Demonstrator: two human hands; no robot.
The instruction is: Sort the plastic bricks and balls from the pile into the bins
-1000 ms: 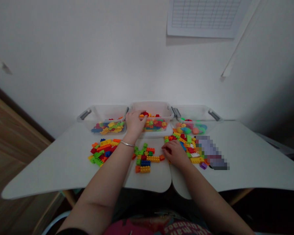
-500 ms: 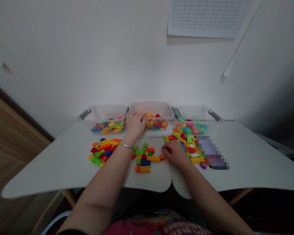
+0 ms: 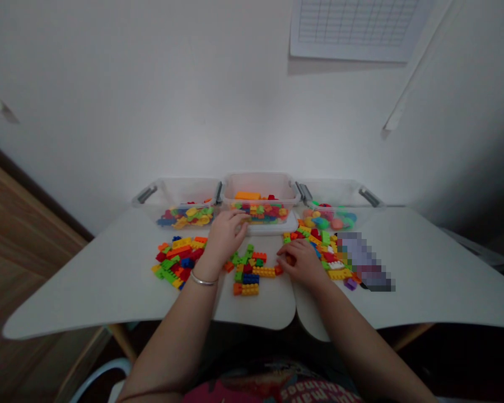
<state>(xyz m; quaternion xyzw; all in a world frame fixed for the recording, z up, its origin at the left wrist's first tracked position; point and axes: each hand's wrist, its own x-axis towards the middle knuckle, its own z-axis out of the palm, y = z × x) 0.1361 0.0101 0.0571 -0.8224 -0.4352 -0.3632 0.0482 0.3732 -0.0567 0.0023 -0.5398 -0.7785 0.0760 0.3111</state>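
My left hand [image 3: 224, 238] has come down just in front of the middle clear plastic bin [image 3: 260, 184], its fingers curled, and whatever they may hold is hidden. Below it lies a central group of interlocking plastic bricks [image 3: 247, 273]. My right hand [image 3: 301, 262] rests at the edge of a dense pile of bricks [image 3: 324, 250], with an orange brick [image 3: 291, 259] between its fingers and thumb. A third colourful pile [image 3: 177, 258] lies left of my left hand. A silver bangle [image 3: 202, 279] circles my left wrist.
Two more clear bins flank the middle one: the left bin [image 3: 176, 193] holds bricks, the right bin [image 3: 340, 193] rounded coloured pieces. They stand against a white wall at the back of a pale curved table [image 3: 88, 282]. A pixelated patch [image 3: 363, 263] covers part of the table.
My left hand has drawn back out of the middle bin toward me, uncovering a long orange piece inside. My right hand has hardly shifted.
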